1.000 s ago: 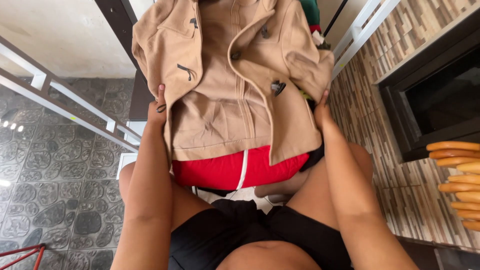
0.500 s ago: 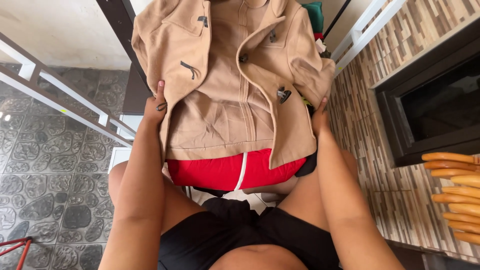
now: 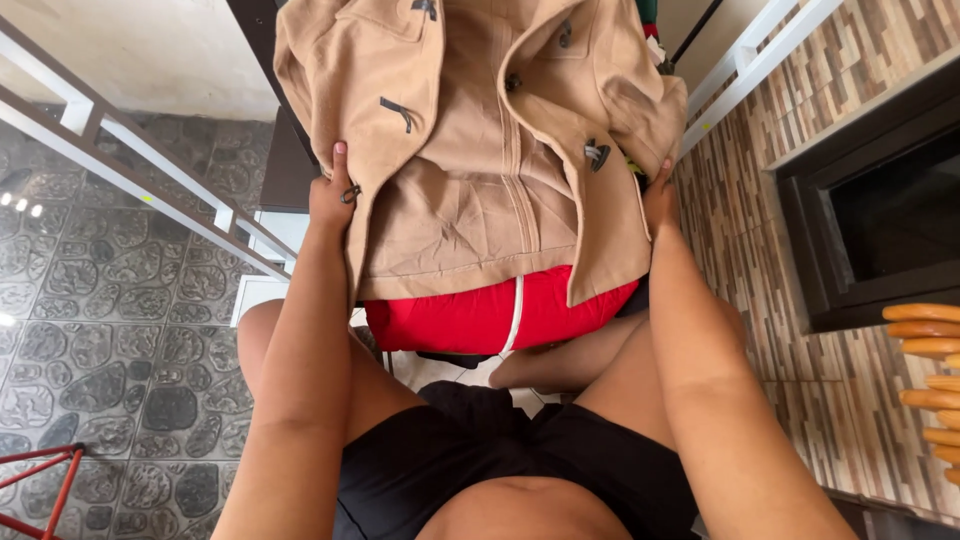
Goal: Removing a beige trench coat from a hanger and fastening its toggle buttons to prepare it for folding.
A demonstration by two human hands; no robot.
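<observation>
coat: a tan coat [image 3: 480, 150] with dark toggles, spread open with its lining showing; it fills the upper middle of the view, draped over a red thing.
left hand: the left hand [image 3: 333, 195] grips the coat's left front edge, thumb pointing up on the outer cloth, fingers curled behind and hidden.
right hand: the right hand [image 3: 660, 200] is at the coat's right edge, just below a dark toggle [image 3: 597, 153]; it touches the cloth, but most of it is hidden behind the flap, so I cannot tell whether it is closed on the cloth or only pressed against it.
red thing: a red padded garment [image 3: 490, 315] with a white strip down its middle lies under the coat, sticking out below the coat's hem.
shorts: black shorts [image 3: 500, 450] below the coat, at the bottom of the view, with bare thighs to either side.
railing: a white railing [image 3: 150, 185] runs at a slant left of the coat; another [image 3: 745, 70] lies right of it.
floor: dark stone-patterned floor [image 3: 90, 330] left of the coat, under the railing.
wall: striped brown tiles [image 3: 760, 250] right of the coat, with a dark framed opening [image 3: 880, 220] further right.
slats: orange wooden slats [image 3: 930, 370] at the far right edge, well apart from the coat.
red frame: a red metal frame [image 3: 40, 475] far down-left of the coat.
</observation>
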